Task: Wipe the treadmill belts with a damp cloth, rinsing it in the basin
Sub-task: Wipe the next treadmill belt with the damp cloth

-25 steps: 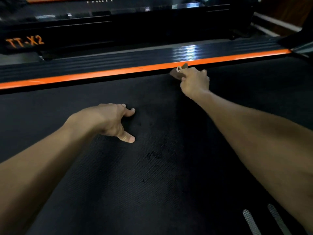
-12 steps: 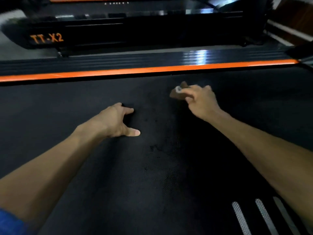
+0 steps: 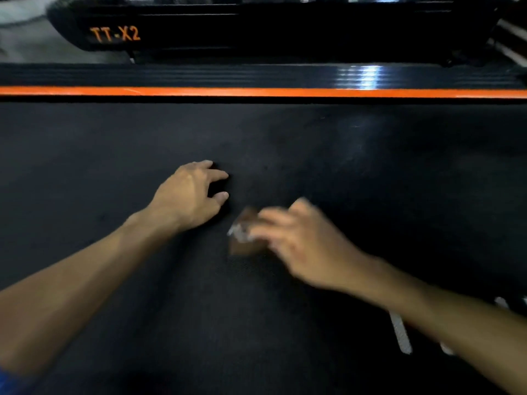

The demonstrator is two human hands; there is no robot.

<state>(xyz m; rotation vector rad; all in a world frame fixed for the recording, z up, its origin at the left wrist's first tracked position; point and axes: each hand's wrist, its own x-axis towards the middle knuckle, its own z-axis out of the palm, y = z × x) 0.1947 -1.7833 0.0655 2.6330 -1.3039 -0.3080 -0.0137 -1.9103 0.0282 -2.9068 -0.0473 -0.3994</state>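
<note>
The treadmill belt (image 3: 370, 195) fills most of the head view, a dark textured surface whose long axis runs from 9 o'clock to 3 o'clock, parallel to the orange stripe (image 3: 256, 92) along its far edge at 12 o'clock. Beyond the stripe lies a ribbed black side rail (image 3: 199, 75) with a bright glare patch, and further toward 12 o'clock stands another machine's black frame with the orange lettering "TT-X2" (image 3: 115, 34) at about 11 o'clock.

The left hand (image 3: 189, 195) rests on the belt just left of the frame's centre, fingers spread and lightly bent, fingertips and thumb touching the surface, holding nothing. The right hand (image 3: 305, 243), blurred, sits at about 4 o'clock from the left hand, its fingers curled over a small brown cloth (image 3: 243, 238) with a pale patch on it. The cloth lies on the belt near the centre, sticking out from the fingers toward 9 o'clock; blur hides its exact shape and long axis.

Pale striped markings (image 3: 400, 334) show on the belt at 5 o'clock, partly hidden by the right forearm.
</note>
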